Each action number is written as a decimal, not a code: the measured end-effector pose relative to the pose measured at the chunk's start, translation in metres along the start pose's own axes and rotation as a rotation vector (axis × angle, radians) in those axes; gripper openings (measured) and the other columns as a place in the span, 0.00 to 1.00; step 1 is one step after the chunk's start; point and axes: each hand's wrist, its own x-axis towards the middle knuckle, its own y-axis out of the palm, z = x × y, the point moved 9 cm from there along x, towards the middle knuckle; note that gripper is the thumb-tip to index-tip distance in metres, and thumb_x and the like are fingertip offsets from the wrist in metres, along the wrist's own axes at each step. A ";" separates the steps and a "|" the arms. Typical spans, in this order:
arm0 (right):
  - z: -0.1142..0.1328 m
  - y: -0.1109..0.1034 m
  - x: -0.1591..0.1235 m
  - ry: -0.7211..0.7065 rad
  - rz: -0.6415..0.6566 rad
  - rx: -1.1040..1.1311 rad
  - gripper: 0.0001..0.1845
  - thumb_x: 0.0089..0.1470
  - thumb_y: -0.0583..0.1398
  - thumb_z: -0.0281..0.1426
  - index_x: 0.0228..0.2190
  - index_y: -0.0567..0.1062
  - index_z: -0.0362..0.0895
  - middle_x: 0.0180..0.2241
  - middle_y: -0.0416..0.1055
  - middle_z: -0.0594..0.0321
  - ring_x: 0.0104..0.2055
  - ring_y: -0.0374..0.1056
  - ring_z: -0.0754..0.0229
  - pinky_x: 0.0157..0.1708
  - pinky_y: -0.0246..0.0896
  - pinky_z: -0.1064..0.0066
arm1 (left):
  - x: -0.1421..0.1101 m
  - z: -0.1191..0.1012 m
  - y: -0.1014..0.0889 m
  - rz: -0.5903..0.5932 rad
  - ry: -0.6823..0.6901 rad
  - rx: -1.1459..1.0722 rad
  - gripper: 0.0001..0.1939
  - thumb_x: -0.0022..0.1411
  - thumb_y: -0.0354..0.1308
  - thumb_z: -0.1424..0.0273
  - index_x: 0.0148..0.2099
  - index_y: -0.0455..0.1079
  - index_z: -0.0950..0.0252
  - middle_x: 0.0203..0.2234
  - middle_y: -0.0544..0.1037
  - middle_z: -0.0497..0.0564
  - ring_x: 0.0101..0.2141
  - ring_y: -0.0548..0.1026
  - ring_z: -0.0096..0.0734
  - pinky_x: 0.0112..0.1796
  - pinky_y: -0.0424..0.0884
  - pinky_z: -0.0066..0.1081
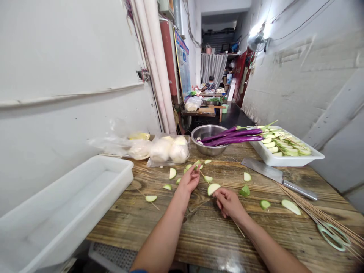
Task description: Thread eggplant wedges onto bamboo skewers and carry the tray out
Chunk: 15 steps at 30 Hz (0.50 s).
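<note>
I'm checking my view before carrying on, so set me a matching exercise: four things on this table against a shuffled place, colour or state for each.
1. Eggplants
2. Cleaver
3. Scissors
4. Half-round slice

A. At the fingertips of the right hand
B. Pale green handles, beside thin sticks
C. Purple, lying across the metal bowl
D. Broad flat blade, on the near side of the tray of slices

Right pairs: 1-C, 2-D, 3-B, 4-A
</note>
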 end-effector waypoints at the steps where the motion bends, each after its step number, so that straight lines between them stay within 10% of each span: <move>1: -0.001 0.001 0.000 -0.001 0.006 -0.015 0.20 0.46 0.54 0.48 0.27 0.65 0.43 0.10 0.57 0.77 0.06 0.48 0.73 0.05 0.41 0.81 | 0.001 -0.001 -0.001 -0.005 0.012 0.006 0.05 0.59 0.49 0.81 0.36 0.65 0.71 0.33 0.73 0.58 0.21 0.68 0.16 0.12 0.54 0.11; 15: 0.003 0.008 -0.004 -0.048 0.045 -0.087 0.17 0.49 0.52 0.45 0.26 0.64 0.43 0.10 0.56 0.77 0.06 0.48 0.73 0.06 0.39 0.81 | -0.002 -0.006 0.000 0.005 0.056 0.132 0.07 0.53 0.55 0.80 0.36 0.68 0.70 0.29 0.75 0.49 0.13 0.57 0.11 0.11 0.49 0.17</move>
